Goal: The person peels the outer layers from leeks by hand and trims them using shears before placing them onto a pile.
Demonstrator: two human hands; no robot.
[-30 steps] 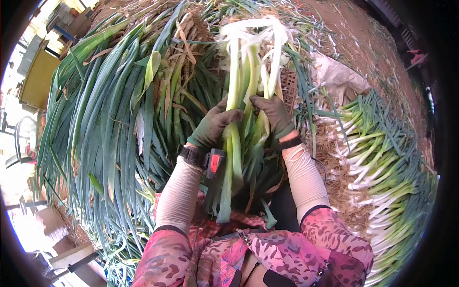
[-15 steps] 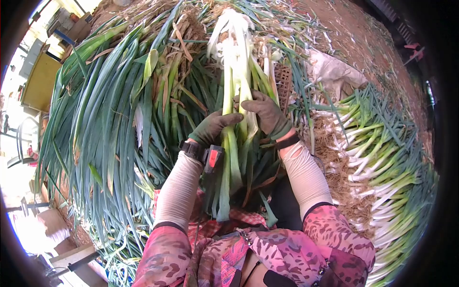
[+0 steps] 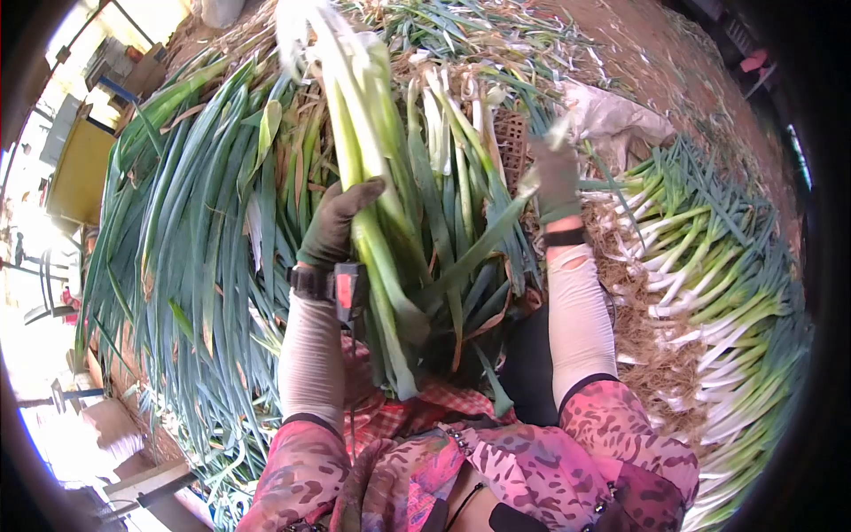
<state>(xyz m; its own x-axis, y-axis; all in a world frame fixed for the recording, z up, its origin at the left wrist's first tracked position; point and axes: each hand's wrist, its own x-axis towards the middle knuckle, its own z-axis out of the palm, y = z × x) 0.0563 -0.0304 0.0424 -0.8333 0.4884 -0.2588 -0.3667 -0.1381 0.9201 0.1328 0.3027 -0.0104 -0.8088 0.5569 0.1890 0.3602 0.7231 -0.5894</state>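
My left hand (image 3: 341,220), in a dark work glove, is closed around the stalks of a few large green onions (image 3: 359,151). Their white ends point up and away from me, and the leaves hang toward my lap. Off to the right, my right hand (image 3: 557,177) is smeared by motion. It appears closed on a strip of green onion leaf (image 3: 483,239), which stretches from the held bunch to my fingers. Pale bits show at its fingertips. More unpeeled green onions (image 3: 443,133) lie just beyond, between my hands.
A big heap of leafy green onions (image 3: 186,213) fills the left. Along the right lies a row of white-stemmed green onions (image 3: 709,310) with roots toward me. A brown plastic crate (image 3: 511,142) and a pale sack (image 3: 616,120) sit beyond. Leaf scraps litter the ground.
Both hands were together on the stalks. My left hand has moved left with the green onions, while my right hand has pulled away to the right with a leaf strip.
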